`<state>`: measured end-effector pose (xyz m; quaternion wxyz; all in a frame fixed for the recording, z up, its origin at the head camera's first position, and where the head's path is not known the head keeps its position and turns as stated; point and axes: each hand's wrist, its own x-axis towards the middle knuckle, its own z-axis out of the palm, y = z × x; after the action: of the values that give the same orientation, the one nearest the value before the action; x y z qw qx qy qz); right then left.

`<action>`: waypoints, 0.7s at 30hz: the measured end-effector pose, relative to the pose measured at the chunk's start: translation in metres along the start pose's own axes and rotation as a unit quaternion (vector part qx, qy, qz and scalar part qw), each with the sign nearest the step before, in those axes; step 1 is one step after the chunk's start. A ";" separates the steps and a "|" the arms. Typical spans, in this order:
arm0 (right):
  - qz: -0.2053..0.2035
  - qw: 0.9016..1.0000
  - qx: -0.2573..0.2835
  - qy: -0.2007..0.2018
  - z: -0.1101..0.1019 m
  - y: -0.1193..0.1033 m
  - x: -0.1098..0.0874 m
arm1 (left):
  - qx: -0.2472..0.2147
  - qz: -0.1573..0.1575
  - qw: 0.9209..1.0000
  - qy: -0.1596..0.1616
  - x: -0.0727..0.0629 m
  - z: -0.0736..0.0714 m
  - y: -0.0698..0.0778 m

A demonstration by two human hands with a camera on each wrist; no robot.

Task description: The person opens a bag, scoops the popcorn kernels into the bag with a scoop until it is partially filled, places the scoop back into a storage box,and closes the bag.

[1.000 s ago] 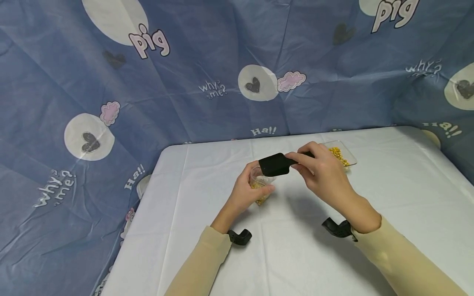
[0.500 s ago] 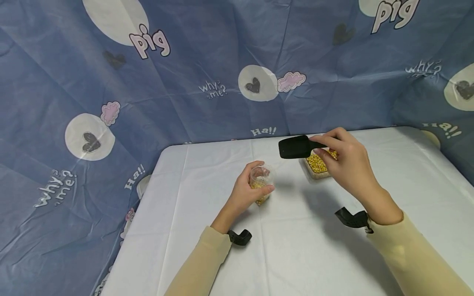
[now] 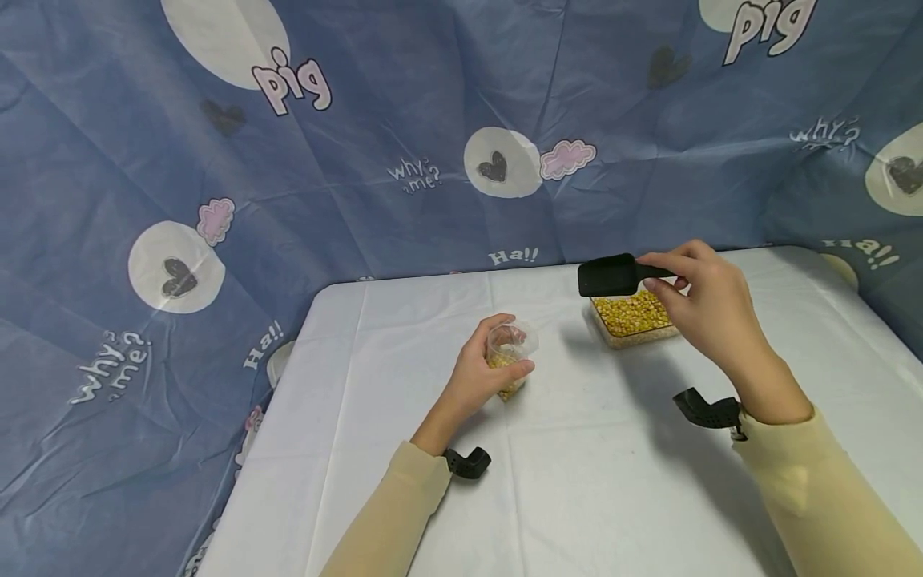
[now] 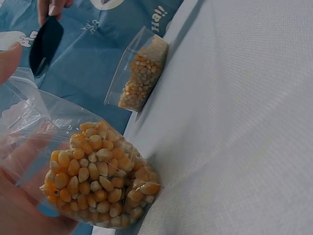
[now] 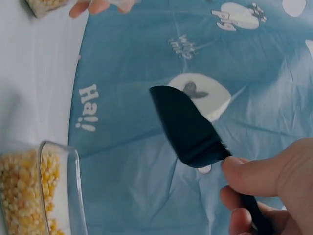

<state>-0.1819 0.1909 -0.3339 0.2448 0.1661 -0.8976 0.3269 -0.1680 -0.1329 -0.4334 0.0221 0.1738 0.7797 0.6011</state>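
Right hand (image 3: 710, 308): thumb and fingers pinch the handle (image 3: 653, 272) of a black flat-bladed scoop (image 3: 608, 276), long axis sideways, blade pointing left. Clear rectangular container (image 3: 644, 339) of yellow corn kernels (image 3: 629, 315) lies below, apart; right hand is nearer. Left hand (image 3: 473, 369): fingers curled round clear plastic bag (image 4: 66, 115), part-filled with kernels.

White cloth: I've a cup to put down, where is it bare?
Bare cloth lies from the left grip out to the left edge, and between the left sleeve and right sleeve. Crowded: back right, at the box of corn, with the scoop and right grip close by.
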 end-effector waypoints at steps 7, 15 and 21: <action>0.026 0.999 -0.021 -0.031 -0.003 0.013 0.002 | 0.002 -0.007 1.000 -0.003 0.001 -0.001 0.001; 0.040 0.997 -0.044 -0.055 -0.002 0.023 0.002 | 0.002 -0.018 1.000 -0.007 0.001 -0.001 0.000; 0.051 0.993 -0.059 -0.084 -0.002 0.033 0.001 | 0.007 -0.005 1.000 -0.003 0.000 -0.001 0.000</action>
<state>-0.1976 0.2162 -0.3486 0.1612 0.1318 -0.9399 0.2705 -0.1685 -0.1340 -0.4325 0.0263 0.1723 0.7845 0.5951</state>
